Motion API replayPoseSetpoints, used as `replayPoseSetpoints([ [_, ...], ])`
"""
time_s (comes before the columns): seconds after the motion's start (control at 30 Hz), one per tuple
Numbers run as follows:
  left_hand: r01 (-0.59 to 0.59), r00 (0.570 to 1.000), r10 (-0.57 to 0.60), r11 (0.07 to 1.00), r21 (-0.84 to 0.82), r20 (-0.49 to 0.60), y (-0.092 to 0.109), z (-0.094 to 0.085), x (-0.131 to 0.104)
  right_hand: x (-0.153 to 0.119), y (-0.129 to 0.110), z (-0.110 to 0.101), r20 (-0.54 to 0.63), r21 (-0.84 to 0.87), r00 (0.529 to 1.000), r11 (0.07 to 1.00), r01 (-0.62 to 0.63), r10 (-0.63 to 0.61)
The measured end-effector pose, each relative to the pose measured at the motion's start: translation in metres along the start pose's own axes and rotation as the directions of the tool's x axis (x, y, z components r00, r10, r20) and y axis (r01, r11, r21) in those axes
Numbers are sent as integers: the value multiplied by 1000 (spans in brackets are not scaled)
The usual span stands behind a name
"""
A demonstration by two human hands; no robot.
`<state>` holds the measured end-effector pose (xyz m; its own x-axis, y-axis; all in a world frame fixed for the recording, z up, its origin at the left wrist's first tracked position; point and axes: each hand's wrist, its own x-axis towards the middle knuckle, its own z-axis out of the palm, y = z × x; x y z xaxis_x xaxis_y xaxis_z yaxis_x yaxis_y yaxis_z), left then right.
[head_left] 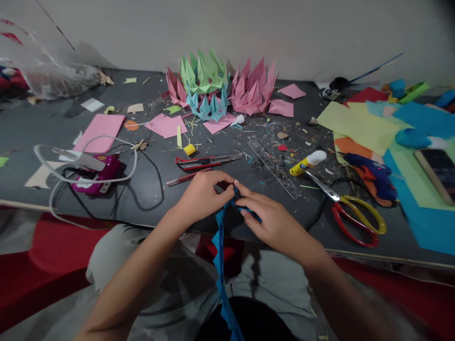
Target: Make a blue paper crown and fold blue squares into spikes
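A long strip of folded blue paper (221, 255) with pointed teeth along its left side hangs from my fingers over the table's front edge into my lap. My left hand (208, 194) pinches its upper end between thumb and forefinger. Touching the same end from the right, my right hand (266, 218) has its fingers bent round a folded blue part. The fingertips of both hands meet there, hiding the paper's tip. Just beyond my left hand lie a red box cutter (199, 163) and a dark red pen-like tool (185, 177).
Folded paper crowns, green (204, 71), blue (208, 105) and pink (254, 90), stand by the wall. Scissors (355, 218), a glue stick (307, 163), a ruler (275, 168) and a glue gun (373, 177) lie rightward. A purple power box (95, 177) with cables sits left.
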<state>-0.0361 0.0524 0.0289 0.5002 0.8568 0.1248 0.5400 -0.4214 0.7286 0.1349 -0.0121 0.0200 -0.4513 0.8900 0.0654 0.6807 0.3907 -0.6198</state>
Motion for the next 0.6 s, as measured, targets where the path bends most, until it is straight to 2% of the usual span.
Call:
replayPoseSetpoints([
  [0.13, 17, 1000, -17, 999, -29, 4, -3, 1, 1, 0, 5, -5, -28, -16, 1000, 1000, -12, 12],
  [0.23, 38, 999, -38, 999, -10, -31, -8, 3, 2, 0, 9, -9, -76, -78, 997, 996, -38, 32],
  [0.4, 59, 998, -57, 994, 97, -16, -10, 1, 1, 0, 18, -15, -182, -199, 976, 967, -156, 120],
  [0.6, 59, 996, -72, 967, 247, 46, -3, -1, 1, 7, 28, -20, -156, -227, 983, 965, -127, 93],
])
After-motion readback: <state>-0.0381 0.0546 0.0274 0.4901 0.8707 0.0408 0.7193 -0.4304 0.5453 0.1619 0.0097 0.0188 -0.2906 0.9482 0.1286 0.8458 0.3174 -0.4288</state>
